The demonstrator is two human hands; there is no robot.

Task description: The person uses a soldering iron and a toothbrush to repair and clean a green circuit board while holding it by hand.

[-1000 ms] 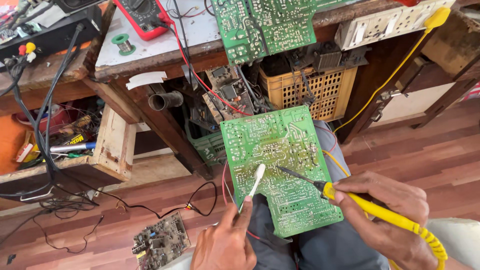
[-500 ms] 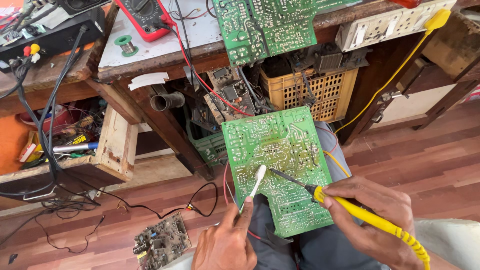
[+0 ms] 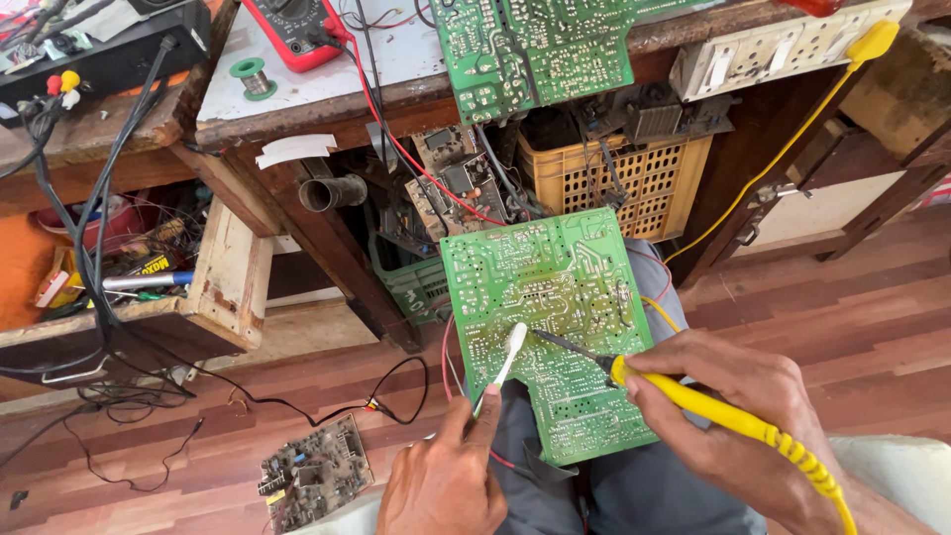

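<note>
Green circuit board (image 3: 550,317) lay solder-side up on person's lap, below wooden surface (image 3: 327,94). Right hand (image 3: 738,421) closed around yellow soldering iron (image 3: 713,408), tip touching board. Left hand (image 3: 446,476) pinched white plastic stick (image 3: 505,359), end on board beside iron tip.

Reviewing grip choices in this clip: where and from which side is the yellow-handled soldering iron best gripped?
Grip the yellow-handled soldering iron on its yellow plastic handle, just behind the dark metal shaft, coming from the person's right side. The right hand does so now. The bare tip points left onto the green circuit board, near the white stick held by the left hand, and the cord trails right.
</note>
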